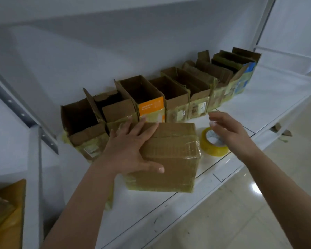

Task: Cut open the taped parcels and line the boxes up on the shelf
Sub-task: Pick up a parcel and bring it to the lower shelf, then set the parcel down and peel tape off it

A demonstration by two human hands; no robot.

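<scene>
A sealed brown parcel (pixel 172 159) wrapped in clear tape lies on the white shelf (pixel 269 105) near its front edge. My left hand (pixel 131 148) rests flat on the parcel's top left, fingers spread and thumb down its front face. My right hand (pixel 226 130) hovers with loose fingers to the right of the parcel, over a yellow tape roll (pixel 214 143), holding nothing. Behind the parcel, several opened cardboard boxes (pixel 162 97) stand in a row along the back wall, flaps up.
A grey perforated upright (pixel 16 112) and white post bound the shelf at the left. More taped parcels (pixel 5 212) sit at the lower left. Cardboard scraps (pixel 280 131) lie on the glossy tiled floor beyond the shelf's right end.
</scene>
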